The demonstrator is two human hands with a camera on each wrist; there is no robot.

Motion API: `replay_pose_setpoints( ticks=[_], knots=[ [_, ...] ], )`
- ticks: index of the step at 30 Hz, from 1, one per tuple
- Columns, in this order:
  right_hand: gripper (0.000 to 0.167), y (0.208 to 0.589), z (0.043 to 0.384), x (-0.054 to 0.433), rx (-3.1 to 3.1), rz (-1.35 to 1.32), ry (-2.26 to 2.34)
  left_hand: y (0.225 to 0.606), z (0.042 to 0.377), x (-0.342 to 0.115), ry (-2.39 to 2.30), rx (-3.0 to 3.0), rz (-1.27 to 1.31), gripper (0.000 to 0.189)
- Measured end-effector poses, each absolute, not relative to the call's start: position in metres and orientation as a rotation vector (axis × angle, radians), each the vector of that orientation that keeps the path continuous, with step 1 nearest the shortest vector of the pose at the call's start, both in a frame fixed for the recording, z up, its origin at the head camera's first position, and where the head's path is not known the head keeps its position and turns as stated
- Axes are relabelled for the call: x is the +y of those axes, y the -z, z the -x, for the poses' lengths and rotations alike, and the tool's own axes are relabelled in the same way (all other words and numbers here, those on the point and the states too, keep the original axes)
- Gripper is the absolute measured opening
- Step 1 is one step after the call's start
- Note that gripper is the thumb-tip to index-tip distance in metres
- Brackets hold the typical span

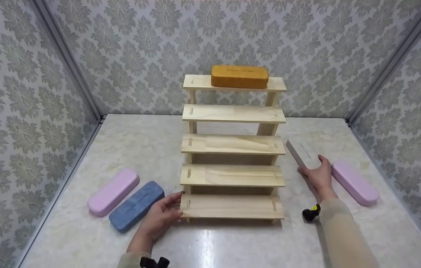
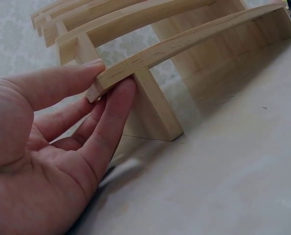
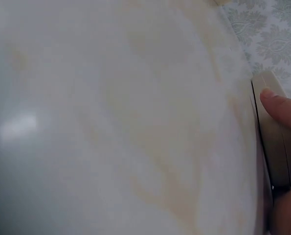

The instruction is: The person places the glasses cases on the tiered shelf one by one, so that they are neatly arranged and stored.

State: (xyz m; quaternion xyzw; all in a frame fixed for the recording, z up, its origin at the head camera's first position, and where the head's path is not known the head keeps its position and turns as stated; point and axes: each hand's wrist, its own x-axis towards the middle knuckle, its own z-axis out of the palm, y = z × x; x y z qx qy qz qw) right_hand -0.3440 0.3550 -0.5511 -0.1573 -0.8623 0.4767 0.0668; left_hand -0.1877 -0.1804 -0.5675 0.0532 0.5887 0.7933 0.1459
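A tiered wooden shelf [image 1: 233,175] with several steps stands in the middle of the table. At its lowest step, my left hand [image 1: 159,217] pinches the left end of the board [image 2: 130,66], thumb on top and fingers underneath. To the right of the shelf, my right hand [image 1: 320,178] grips the near end of a whitish glasses case [image 1: 304,153], thumb along one side and fingers on the other. In the right wrist view this case [image 3: 275,137] shows only at the right edge, partly covered by the hand.
An orange glasses case [image 1: 239,77] sits on the top step. Left of the shelf lie a pink glasses case [image 1: 113,192] and a blue one [image 1: 137,206]. Another pink case [image 1: 355,183] lies right of my right hand. Patterned walls enclose the table [image 1: 210,245] behind and at both sides.
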Motion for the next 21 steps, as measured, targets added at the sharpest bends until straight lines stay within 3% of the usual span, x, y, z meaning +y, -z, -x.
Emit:
replay_pose_setpoints(
  ticks=[8,18,21],
  knots=[
    [0.094,0.550,0.340,0.354,-2.507,0.501,-1.497,0.568,0.189,-0.180,-2.280,1.708,-0.146,0.076],
    [0.097,0.544,0.339,0.354,-2.038,0.628,-2.072,0.568,0.189,-0.180,-2.270,1.718,-0.158,0.078],
    [0.096,0.541,0.339,0.356,-2.042,0.636,-2.026,0.568,0.189,-0.180,-2.266,1.723,-0.149,0.078]
  ],
)
